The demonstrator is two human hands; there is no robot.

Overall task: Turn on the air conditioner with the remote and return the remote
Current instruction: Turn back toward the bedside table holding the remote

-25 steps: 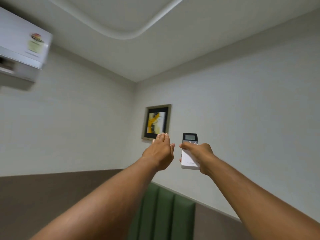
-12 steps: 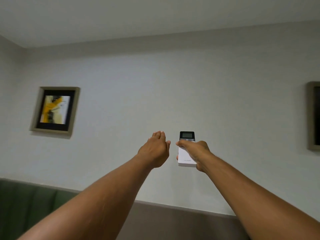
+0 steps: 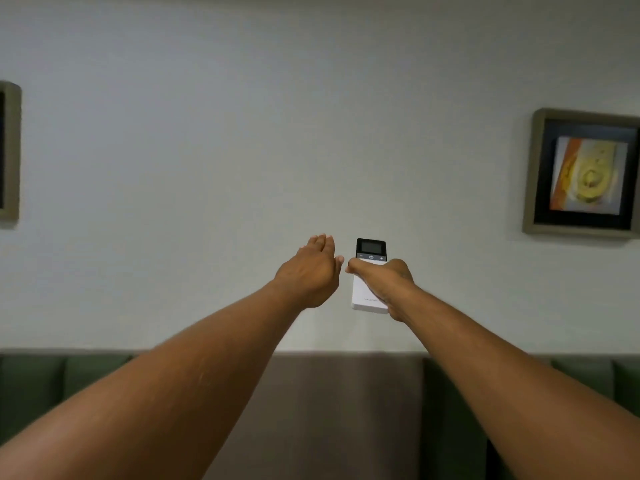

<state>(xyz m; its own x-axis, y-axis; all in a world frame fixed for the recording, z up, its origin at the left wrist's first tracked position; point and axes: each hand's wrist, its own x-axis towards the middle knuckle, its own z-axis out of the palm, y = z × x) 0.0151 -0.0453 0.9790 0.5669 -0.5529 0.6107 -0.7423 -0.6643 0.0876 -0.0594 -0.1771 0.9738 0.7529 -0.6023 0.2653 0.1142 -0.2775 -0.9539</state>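
Note:
My right hand (image 3: 384, 282) grips a white remote (image 3: 369, 271) with a dark screen at its top, held upright at arm's length in front of a pale wall. The thumb lies across the remote just below the button row. My left hand (image 3: 311, 271) is stretched out beside it, flat, fingers together and holding nothing; its thumb tip nearly meets my right thumb. The air conditioner is out of view.
A framed yellow and orange picture (image 3: 585, 174) hangs on the wall at the right. Another frame's edge (image 3: 10, 154) shows at the far left. Below runs a padded backrest with green panels (image 3: 52, 386) and a brown middle panel (image 3: 346, 393).
The view has swung right and down: the air conditioner and ceiling have left the frame, and a second picture has come in at the right. Both hands keep the same pose.

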